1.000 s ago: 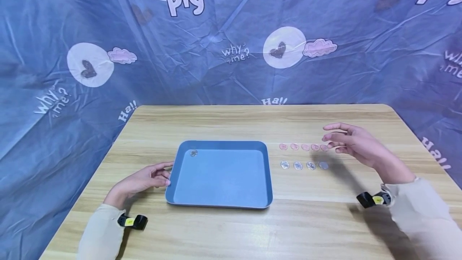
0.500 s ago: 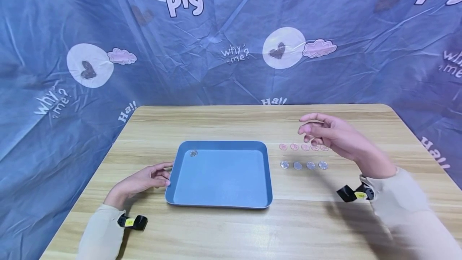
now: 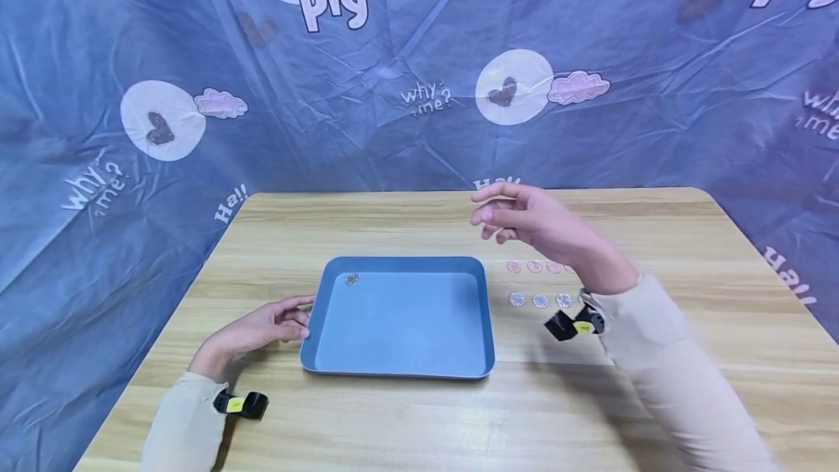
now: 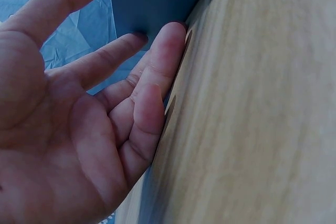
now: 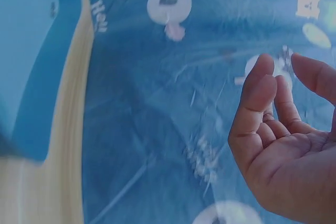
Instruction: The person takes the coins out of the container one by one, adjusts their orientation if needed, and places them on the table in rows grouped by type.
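My left hand (image 3: 265, 326) rests at the left wall of a shallow blue tray (image 3: 400, 326). In the left wrist view, its loosely extended fingertips touch that wall (image 4: 152, 3), and the other fingers lie near the tabletop. Inside the tray, near its back left corner, lies one small silver coin-like disc (image 3: 352, 279). My right hand (image 3: 531, 221) hovers beyond the tray's back right corner, thumb near the bent fingers and forefinger stretched out. I cannot tell whether anything small sits behind the thumb of this hand (image 5: 283, 150).
Right of the tray lie a row of several pink discs (image 3: 534, 266) and a nearer row of silver discs (image 3: 540, 300), their right ends hidden by my right arm. A blue printed cloth (image 3: 406, 144) hangs behind the wooden table (image 3: 419, 428).
My right hand has swept left and away from me, from above the right end of the disc rows to near the tray's back right corner. The left hand and tray stay put.
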The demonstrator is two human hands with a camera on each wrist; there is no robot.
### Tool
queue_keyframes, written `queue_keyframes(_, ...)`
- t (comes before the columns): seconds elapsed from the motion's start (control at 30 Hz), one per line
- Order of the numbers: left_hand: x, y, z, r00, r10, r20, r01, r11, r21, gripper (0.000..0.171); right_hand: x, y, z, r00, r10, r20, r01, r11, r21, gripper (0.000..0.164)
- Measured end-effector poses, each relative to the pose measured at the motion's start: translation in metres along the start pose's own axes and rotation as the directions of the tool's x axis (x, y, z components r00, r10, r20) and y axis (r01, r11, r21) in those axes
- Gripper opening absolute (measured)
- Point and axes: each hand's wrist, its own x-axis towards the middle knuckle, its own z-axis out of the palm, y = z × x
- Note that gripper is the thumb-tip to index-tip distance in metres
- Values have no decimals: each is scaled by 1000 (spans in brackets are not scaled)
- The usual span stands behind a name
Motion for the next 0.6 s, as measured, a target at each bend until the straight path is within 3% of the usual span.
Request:
queue_keyframes(0.37,1,0,0,1000,-7,-7,7,1000,11,76,44,5,44,997,49,55,-42,992,-122,37)
queue_keyframes(0.6,1,0,0,1000,-10,-8,10,1000,13,77,66,21,61,995,84,62,-77,992,-102,37)
